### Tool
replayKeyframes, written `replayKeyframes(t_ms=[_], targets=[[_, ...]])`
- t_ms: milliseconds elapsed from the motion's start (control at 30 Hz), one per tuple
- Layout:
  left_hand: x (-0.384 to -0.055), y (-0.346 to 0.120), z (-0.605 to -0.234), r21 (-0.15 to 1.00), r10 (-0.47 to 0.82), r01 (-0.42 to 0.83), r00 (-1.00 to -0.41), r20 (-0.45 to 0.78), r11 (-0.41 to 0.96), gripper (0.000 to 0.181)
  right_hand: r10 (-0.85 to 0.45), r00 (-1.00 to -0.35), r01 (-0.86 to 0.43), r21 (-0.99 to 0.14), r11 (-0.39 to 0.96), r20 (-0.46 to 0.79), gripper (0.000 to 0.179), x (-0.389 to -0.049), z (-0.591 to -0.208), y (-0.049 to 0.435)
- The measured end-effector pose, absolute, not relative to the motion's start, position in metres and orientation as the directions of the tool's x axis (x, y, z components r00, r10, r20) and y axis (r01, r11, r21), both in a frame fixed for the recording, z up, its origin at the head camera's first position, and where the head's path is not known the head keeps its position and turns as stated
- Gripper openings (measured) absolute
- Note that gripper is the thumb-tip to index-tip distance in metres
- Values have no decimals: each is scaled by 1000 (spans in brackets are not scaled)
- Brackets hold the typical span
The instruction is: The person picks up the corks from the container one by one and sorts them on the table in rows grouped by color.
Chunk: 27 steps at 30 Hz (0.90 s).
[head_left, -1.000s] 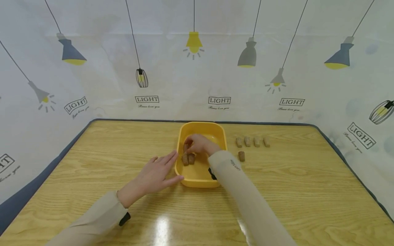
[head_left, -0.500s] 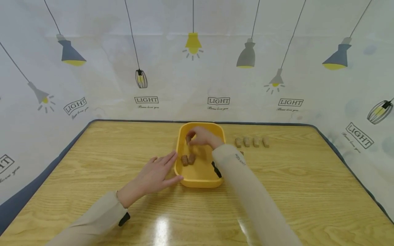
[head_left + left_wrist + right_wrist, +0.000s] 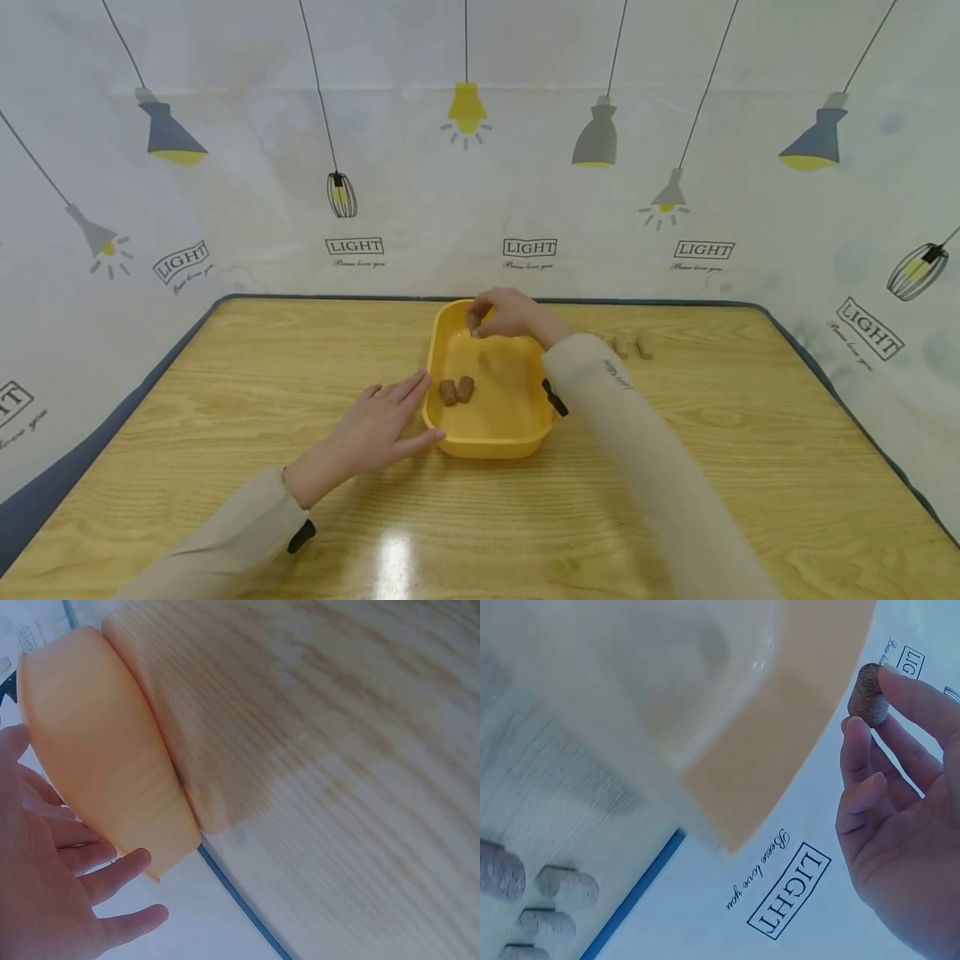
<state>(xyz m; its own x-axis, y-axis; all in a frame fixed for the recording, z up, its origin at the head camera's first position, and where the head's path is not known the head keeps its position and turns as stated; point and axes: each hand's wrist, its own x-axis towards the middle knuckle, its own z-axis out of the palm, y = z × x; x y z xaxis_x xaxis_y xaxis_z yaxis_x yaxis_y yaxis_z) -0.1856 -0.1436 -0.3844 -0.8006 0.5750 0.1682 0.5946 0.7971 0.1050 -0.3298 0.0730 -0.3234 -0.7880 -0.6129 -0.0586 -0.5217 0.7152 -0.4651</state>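
My right hand (image 3: pixel 513 315) pinches a brown cork (image 3: pixel 868 696) between thumb and fingertips, raised over the far part of the yellow plastic tub (image 3: pixel 491 448). Two more corks lie side by side inside the tub near its left wall, a left one (image 3: pixel 447 392) and a right one (image 3: pixel 465 389). On the tub's left rim rests my left hand (image 3: pixel 375 429), fingers and thumb extended and spread. The left wrist view shows that hand (image 3: pixel 52 877) against the tub's outer wall (image 3: pixel 105 742), holding nothing.
To the right of the tub, loose corks stand in a row on the wooden table (image 3: pixel 225 375), among them a cork (image 3: pixel 645 347); the right sleeve (image 3: pixel 637 433) hides others. A wall sheet printed with lamps (image 3: pixel 420 167) rises behind the table's far edge.
My right hand has lifted the pinched cork from beside the other two and carried it toward the tub's far end, slightly rightward. The left hand stays at the rim.
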Motion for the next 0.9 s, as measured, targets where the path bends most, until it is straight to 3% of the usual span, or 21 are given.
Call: replayKeyframes(t_ms=[900], targets=[[-186, -144, -385, 103, 582, 601, -796, 168, 792, 79, -652, -758, -584, -426, 691, -20, 36, -318, -327, 155]])
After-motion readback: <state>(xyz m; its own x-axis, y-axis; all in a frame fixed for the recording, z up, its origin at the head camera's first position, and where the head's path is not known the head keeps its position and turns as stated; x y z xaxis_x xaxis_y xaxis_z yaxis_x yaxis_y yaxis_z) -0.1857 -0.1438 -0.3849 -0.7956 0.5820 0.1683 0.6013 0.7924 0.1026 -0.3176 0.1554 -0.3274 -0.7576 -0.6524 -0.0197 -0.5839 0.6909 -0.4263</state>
